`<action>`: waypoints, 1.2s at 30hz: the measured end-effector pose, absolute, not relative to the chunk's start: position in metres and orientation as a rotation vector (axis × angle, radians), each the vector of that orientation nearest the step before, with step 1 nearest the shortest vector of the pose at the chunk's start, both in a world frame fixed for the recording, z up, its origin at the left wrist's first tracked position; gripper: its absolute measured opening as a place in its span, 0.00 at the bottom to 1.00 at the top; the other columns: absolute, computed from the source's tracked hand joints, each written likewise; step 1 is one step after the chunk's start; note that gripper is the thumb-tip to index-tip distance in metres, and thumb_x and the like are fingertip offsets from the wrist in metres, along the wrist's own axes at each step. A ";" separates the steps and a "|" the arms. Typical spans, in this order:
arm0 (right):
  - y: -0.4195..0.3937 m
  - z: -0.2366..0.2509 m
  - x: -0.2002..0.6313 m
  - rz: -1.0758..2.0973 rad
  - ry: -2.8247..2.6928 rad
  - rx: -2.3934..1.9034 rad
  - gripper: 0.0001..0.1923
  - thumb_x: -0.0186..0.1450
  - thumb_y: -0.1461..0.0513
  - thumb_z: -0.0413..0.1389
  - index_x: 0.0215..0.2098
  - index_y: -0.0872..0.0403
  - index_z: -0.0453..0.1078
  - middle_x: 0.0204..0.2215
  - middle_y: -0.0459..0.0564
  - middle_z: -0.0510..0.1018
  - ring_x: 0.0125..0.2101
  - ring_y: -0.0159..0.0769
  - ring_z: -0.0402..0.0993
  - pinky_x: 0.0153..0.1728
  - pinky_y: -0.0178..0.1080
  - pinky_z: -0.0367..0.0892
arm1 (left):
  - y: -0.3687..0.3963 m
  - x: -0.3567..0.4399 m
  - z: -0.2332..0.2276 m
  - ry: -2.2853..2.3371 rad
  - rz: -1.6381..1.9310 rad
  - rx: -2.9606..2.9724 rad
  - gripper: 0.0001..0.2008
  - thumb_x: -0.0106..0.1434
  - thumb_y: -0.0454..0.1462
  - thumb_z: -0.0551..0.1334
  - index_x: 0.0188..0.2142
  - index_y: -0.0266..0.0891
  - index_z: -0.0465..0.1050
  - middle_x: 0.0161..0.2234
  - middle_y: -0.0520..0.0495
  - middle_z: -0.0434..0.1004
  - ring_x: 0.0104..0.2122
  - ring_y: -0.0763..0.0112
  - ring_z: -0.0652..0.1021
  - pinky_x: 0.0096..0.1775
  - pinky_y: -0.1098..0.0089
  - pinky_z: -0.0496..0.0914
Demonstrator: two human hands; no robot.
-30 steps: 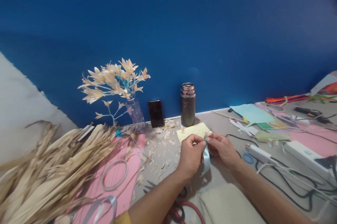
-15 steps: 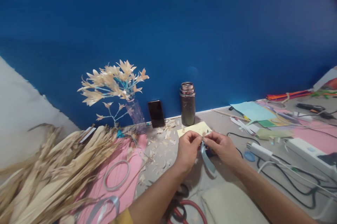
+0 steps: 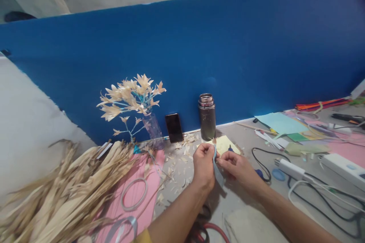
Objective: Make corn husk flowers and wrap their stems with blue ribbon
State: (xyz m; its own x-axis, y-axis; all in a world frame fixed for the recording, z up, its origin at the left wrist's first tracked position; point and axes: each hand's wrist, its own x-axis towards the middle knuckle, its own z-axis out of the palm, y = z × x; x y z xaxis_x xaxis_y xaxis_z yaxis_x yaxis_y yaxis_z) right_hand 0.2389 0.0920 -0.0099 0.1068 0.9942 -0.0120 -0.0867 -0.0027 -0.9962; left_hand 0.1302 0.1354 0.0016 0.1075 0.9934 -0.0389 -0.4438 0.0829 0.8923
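Observation:
My left hand [image 3: 203, 165] is closed in a pinch on a narrow light blue ribbon [image 3: 218, 176], which hangs down below the fingers. A small pale husk tip [image 3: 215, 141] sticks up above the pinch. Close beside it, my right hand [image 3: 241, 167] has its thumb and forefinger pressed together at the ribbon's edge; what lies between them is too small to make out. Behind the hands lies a yellow paper [image 3: 232, 144]. A blue tool with a pointed tip [image 3: 230, 148] shows on that paper, mostly hidden by my right hand.
Left stand dried husks [image 3: 65, 186], a vase [image 3: 154, 132] of husk flowers [image 3: 131, 94] and pink paper [image 3: 151, 197] with a ring [image 3: 134, 194]. A phone [image 3: 173, 128] and flask [image 3: 207, 117] stand by the blue partition [image 3: 182, 53]. Cables and a power strip [image 3: 342, 167] lie right; red-handled scissors [image 3: 215, 229] in front.
My right hand has shifted slightly down and away from the left fingertips. The left hand has turned, and the ribbon now runs along its fingers. The view has tilted up and left.

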 end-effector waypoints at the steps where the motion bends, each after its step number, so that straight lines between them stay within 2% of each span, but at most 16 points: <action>1: 0.092 -0.012 0.236 1.234 -1.058 -1.188 0.22 0.52 0.46 0.67 0.24 0.52 0.66 0.13 0.38 0.67 0.14 0.26 0.57 0.18 0.32 0.49 | 0.135 0.130 0.003 0.819 1.292 0.864 0.14 0.53 0.41 0.69 0.27 0.38 0.66 0.20 0.55 0.69 0.22 0.77 0.69 0.28 0.74 0.63; 5: 0.093 -0.015 0.228 1.353 -1.015 -1.148 0.22 0.49 0.47 0.68 0.23 0.52 0.64 0.12 0.38 0.67 0.13 0.24 0.55 0.16 0.31 0.47 | 0.136 0.129 0.010 0.823 1.324 0.861 0.14 0.53 0.42 0.69 0.28 0.38 0.66 0.20 0.55 0.70 0.21 0.76 0.69 0.28 0.73 0.63; 11: 0.097 -0.015 0.226 1.261 -0.992 -1.122 0.18 0.49 0.52 0.69 0.24 0.55 0.69 0.14 0.37 0.66 0.15 0.23 0.55 0.17 0.31 0.47 | 0.139 0.129 0.008 0.845 1.369 0.882 0.13 0.53 0.42 0.69 0.27 0.38 0.67 0.20 0.54 0.70 0.22 0.76 0.70 0.28 0.73 0.64; 17: 0.099 -0.021 0.215 1.395 -0.741 -1.023 0.20 0.47 0.51 0.70 0.22 0.54 0.67 0.14 0.37 0.64 0.15 0.22 0.54 0.18 0.30 0.47 | 0.137 0.133 0.007 0.904 1.426 0.949 0.10 0.53 0.39 0.68 0.27 0.38 0.69 0.21 0.55 0.70 0.23 0.76 0.70 0.28 0.73 0.65; 21: 0.097 -0.017 0.217 1.365 -0.816 -1.013 0.21 0.49 0.50 0.69 0.22 0.54 0.66 0.14 0.36 0.62 0.14 0.21 0.50 0.17 0.30 0.44 | 0.136 0.132 0.011 0.858 1.386 0.898 0.11 0.52 0.40 0.69 0.28 0.38 0.69 0.22 0.53 0.72 0.24 0.74 0.73 0.30 0.72 0.67; 26: 0.094 -0.011 0.223 1.326 -0.929 -1.071 0.20 0.49 0.50 0.70 0.23 0.55 0.68 0.15 0.38 0.64 0.16 0.23 0.52 0.18 0.31 0.47 | 0.136 0.128 0.019 0.799 1.315 0.850 0.12 0.50 0.39 0.71 0.27 0.38 0.69 0.23 0.50 0.75 0.24 0.73 0.73 0.28 0.73 0.67; 32: 0.091 -0.009 0.225 1.307 -0.982 -1.048 0.24 0.51 0.45 0.67 0.23 0.55 0.67 0.16 0.38 0.62 0.17 0.23 0.51 0.19 0.31 0.47 | 0.137 0.121 0.028 0.717 1.212 0.733 0.16 0.44 0.38 0.75 0.26 0.37 0.70 0.26 0.48 0.78 0.25 0.73 0.75 0.28 0.73 0.68; 36: 0.087 -0.002 0.230 1.335 -1.012 -1.110 0.22 0.51 0.46 0.67 0.27 0.55 0.71 0.17 0.40 0.67 0.18 0.25 0.58 0.20 0.31 0.54 | 0.143 0.112 0.030 0.689 1.093 0.748 0.18 0.41 0.37 0.77 0.27 0.36 0.71 0.27 0.46 0.79 0.28 0.71 0.77 0.31 0.72 0.69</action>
